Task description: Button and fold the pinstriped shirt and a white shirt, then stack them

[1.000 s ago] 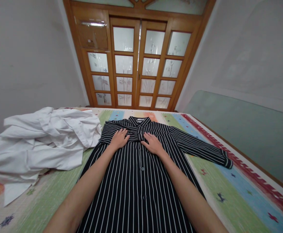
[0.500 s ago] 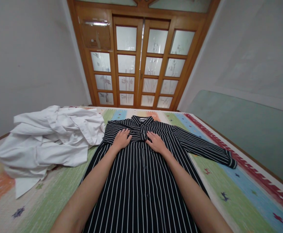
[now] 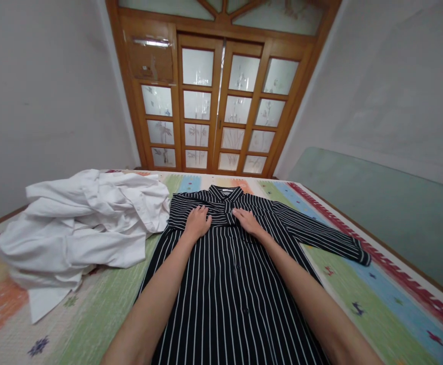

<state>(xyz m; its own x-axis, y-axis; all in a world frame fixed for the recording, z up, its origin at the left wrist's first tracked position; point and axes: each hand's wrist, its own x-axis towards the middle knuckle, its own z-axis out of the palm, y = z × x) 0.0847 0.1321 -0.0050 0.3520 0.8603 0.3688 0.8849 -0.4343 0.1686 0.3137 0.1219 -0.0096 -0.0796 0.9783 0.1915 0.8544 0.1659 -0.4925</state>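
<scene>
A black shirt (image 3: 213,294) with white stripes lies buttoned, front up, its collar (image 3: 226,192) at the far end. One sleeve (image 3: 181,212) is folded across the chest from the left, its cuff near the middle. My left hand (image 3: 198,223) rests flat on this folded sleeve, fingers spread. My right hand (image 3: 247,221) lies at the cuff end, fingers stretched out over the fabric; the fingertips are small and partly blurred. The other sleeve (image 3: 320,230) stretches out to the right.
A crumpled heap of white cloth (image 3: 84,218) lies left of the shirt. Underneath is a colourful striped cover (image 3: 343,284) on a bed-like surface. A pale green panel (image 3: 381,195) stands along the right side. Wooden glazed doors (image 3: 215,96) are beyond the far edge.
The view has tilted up slightly and shifted. Both hands stay on the folded sleeve; the right hand's fingers are now closer to the cuff, with the thumb less visible.
</scene>
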